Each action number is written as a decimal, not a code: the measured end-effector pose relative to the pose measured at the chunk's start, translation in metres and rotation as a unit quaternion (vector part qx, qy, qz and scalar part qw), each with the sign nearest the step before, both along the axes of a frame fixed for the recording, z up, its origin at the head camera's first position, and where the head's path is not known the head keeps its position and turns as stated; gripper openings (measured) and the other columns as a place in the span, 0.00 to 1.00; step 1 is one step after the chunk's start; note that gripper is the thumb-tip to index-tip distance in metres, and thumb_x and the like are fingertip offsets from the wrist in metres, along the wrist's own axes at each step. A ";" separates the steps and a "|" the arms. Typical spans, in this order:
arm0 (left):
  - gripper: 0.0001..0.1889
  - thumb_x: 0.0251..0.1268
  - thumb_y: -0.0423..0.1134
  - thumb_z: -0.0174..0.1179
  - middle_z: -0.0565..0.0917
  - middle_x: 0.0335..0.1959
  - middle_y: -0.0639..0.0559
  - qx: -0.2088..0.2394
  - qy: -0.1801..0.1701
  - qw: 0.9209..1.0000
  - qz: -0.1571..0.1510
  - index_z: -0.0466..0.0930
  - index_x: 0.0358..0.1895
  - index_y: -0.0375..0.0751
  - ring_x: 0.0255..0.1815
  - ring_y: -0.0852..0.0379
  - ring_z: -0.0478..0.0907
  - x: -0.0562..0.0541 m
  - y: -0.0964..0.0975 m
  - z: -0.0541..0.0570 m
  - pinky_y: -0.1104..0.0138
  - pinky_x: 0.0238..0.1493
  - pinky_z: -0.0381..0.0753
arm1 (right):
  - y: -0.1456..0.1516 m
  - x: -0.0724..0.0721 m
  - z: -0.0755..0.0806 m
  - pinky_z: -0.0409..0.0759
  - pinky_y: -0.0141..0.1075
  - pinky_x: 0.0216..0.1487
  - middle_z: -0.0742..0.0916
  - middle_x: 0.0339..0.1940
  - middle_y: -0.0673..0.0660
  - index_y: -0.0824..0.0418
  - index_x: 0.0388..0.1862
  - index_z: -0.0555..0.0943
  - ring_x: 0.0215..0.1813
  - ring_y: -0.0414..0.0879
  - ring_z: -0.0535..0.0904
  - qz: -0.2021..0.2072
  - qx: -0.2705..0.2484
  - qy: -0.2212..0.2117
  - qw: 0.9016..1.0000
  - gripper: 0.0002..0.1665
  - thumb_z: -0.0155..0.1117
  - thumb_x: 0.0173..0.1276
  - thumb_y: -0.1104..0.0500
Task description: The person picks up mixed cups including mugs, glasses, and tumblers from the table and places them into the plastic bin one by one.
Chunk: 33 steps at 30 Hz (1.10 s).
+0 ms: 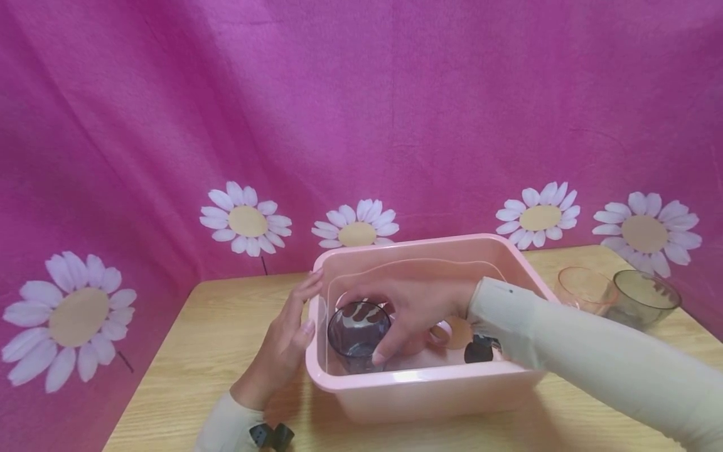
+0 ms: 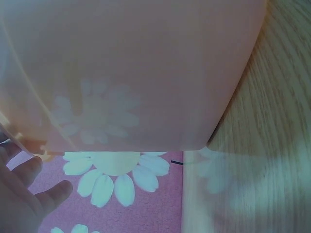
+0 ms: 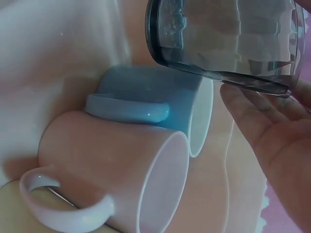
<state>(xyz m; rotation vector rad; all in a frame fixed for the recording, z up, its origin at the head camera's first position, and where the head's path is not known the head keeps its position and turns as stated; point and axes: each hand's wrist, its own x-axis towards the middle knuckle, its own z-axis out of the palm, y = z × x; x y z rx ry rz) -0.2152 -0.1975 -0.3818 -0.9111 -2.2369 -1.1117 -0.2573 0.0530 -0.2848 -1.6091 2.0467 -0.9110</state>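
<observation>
My right hand (image 1: 409,311) reaches into a pink plastic basin (image 1: 432,376) and holds a dark, clear drinking glass (image 1: 361,342) near the left end, thumb on the near side and fingers on the far side. In the right wrist view, this glass (image 3: 228,43) is close beside a blue mug (image 3: 146,92). A pink mug (image 3: 112,160) with a pale handle stands next to the blue one, in the basin. My left hand (image 1: 279,345) touches the basin's left rim with its fingers, thumb spread; in the left wrist view the basin's wall (image 2: 146,73) fills most of the picture.
An orange-tinted glass (image 1: 584,285) and an olive-grey glass (image 1: 646,298) stand on the wooden table (image 1: 226,326), right of the basin and beyond my right forearm. Behind the table hangs a magenta cloth (image 1: 361,113) with white daisies.
</observation>
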 end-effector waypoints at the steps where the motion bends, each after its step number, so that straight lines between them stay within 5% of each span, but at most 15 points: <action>1: 0.27 0.65 0.40 0.39 0.61 0.74 0.48 0.000 0.000 1.000 0.000 0.62 0.67 0.34 0.74 0.49 0.56 0.000 0.000 0.000 0.56 0.72 0.56 | 0.001 -0.002 -0.003 0.74 0.41 0.62 0.79 0.57 0.47 0.50 0.61 0.72 0.60 0.44 0.75 -0.008 0.009 -0.004 1.000 0.39 0.78 0.50 0.51; 12: 0.27 0.64 0.40 0.40 0.61 0.74 0.49 0.002 -0.002 1.000 0.004 0.62 0.67 0.37 0.74 0.49 0.57 0.000 0.000 0.001 0.58 0.72 0.56 | 0.004 -0.010 -0.018 0.72 0.43 0.63 0.77 0.60 0.46 0.44 0.66 0.70 0.62 0.45 0.74 -0.062 0.051 -0.065 0.995 0.46 0.80 0.46 0.46; 23: 0.28 0.65 0.41 0.40 0.60 0.74 0.50 -0.001 -0.013 1.000 0.001 0.61 0.68 0.38 0.74 0.50 0.57 0.000 0.000 0.000 0.51 0.71 0.58 | 0.004 -0.010 -0.023 0.76 0.43 0.59 0.77 0.59 0.45 0.44 0.66 0.69 0.59 0.46 0.76 -0.075 0.071 -0.065 0.993 0.47 0.80 0.46 0.47; 33: 0.27 0.66 0.41 0.39 0.61 0.74 0.48 0.003 0.000 1.000 -0.005 0.62 0.67 0.36 0.74 0.49 0.58 -0.001 -0.001 -0.001 0.59 0.72 0.56 | 0.002 -0.010 -0.027 0.84 0.39 0.30 0.77 0.57 0.46 0.44 0.65 0.70 0.54 0.47 0.77 -0.088 0.084 -0.058 0.991 0.46 0.81 0.45 0.48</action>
